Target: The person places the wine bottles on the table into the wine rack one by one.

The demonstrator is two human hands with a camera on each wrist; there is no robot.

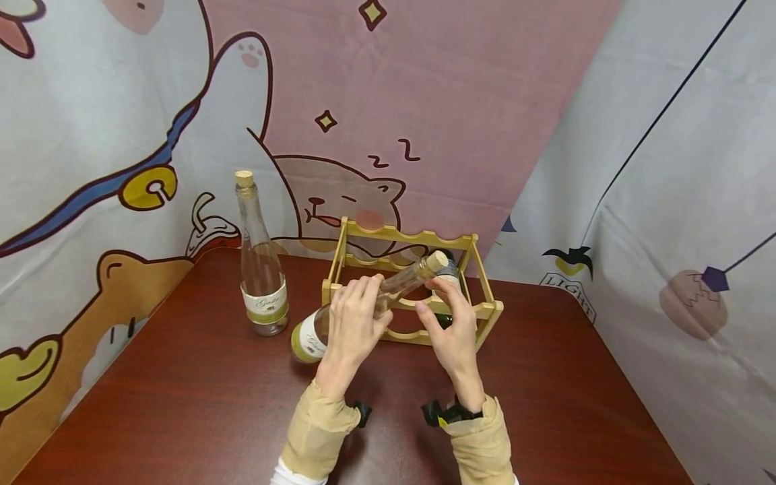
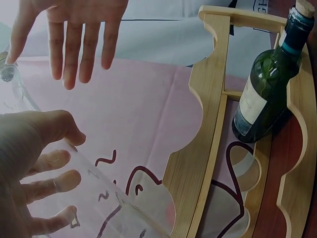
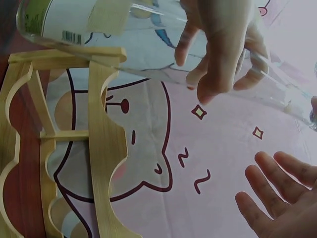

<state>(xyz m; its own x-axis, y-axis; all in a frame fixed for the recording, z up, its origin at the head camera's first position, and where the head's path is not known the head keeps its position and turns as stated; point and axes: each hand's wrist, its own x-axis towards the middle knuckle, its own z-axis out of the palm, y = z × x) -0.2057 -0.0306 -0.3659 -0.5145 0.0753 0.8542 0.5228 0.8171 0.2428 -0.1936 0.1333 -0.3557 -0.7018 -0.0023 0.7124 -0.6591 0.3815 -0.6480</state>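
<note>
My left hand (image 1: 354, 320) grips a clear glass bottle (image 1: 403, 283) around its body. The bottle is tilted, its cork (image 1: 436, 261) up and to the right and its green-and-white label (image 1: 310, 337) low on the left. By the neck is my right hand (image 1: 455, 330), fingers straight and spread, thumb close to the glass. In the right wrist view the bottle's labelled base overlaps one end of the wooden rack (image 3: 106, 144). A green wine bottle (image 2: 267, 79) with a pale label lies in that rack, at its right end in the head view.
Another corked clear bottle (image 1: 261, 259) stands upright on the dark red table (image 1: 182, 404), left of the rack. Scalloped rails run along the rack's front and back. A cartoon-printed cloth (image 1: 455, 135) hangs behind and beside the table.
</note>
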